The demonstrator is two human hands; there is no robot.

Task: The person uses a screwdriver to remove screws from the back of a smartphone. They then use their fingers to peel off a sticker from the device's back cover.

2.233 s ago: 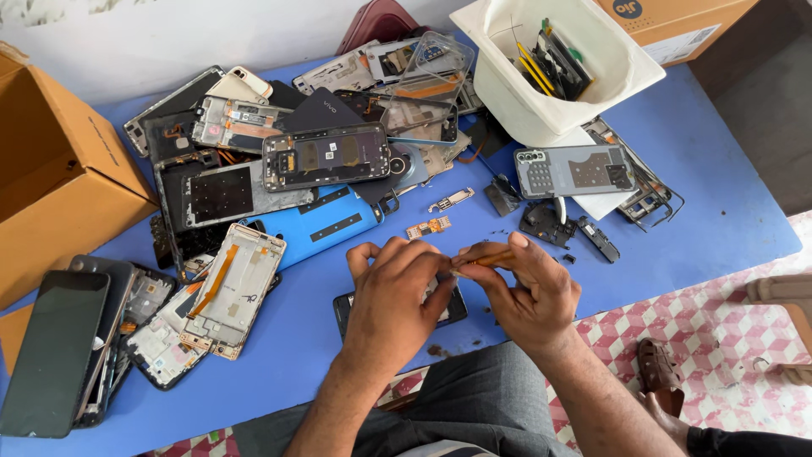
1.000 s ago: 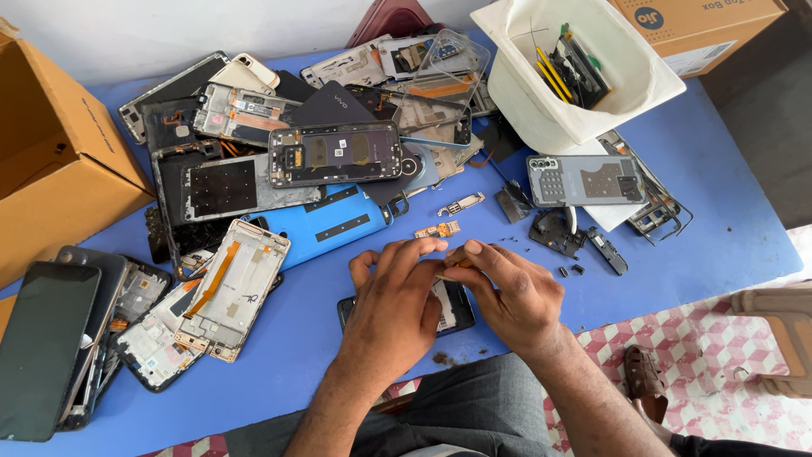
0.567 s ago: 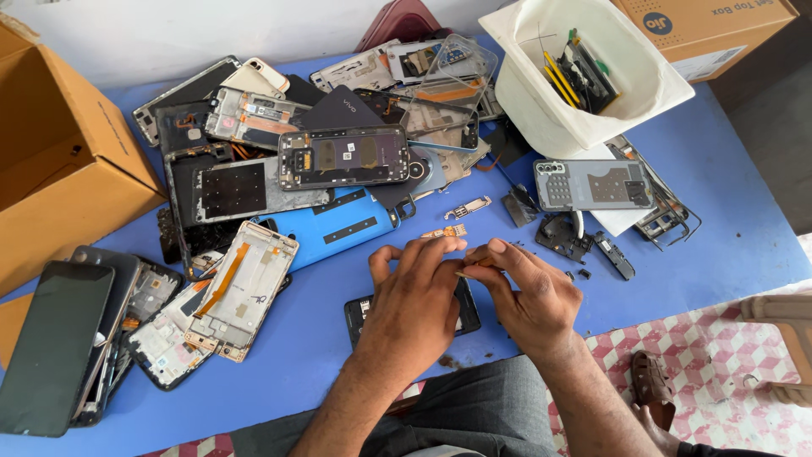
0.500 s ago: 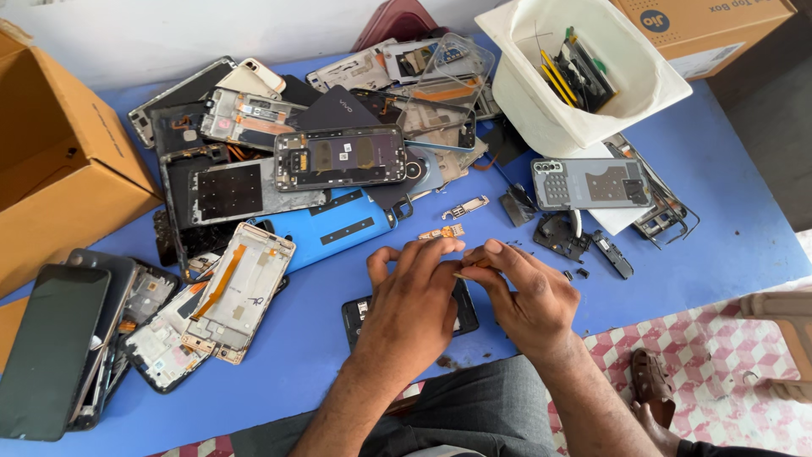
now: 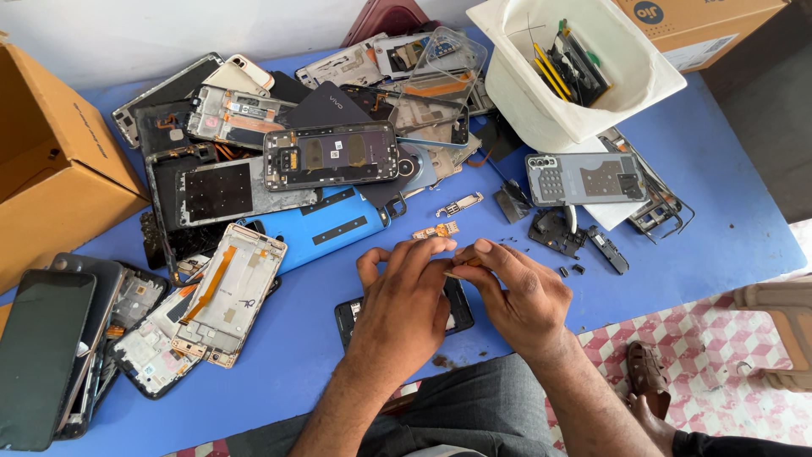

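Blue table (image 5: pixel 727 211) strewn with phone parts (image 5: pixel 330 156).

You work at a blue table (image 5: pixel 727 211). On it lie a heap of opened phones (image 5: pixel 279 161), a white tub (image 5: pixel 584 68), 1 brown box (image 5: pixel 51 186), a dark phone (image 5: pixel 351 315) and small parts (image 5: pixel 584 241), perhaps connectors.

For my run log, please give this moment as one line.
left hand: pinching small part | right hand: pinching same part | under hands: dark phone | surface: blue table
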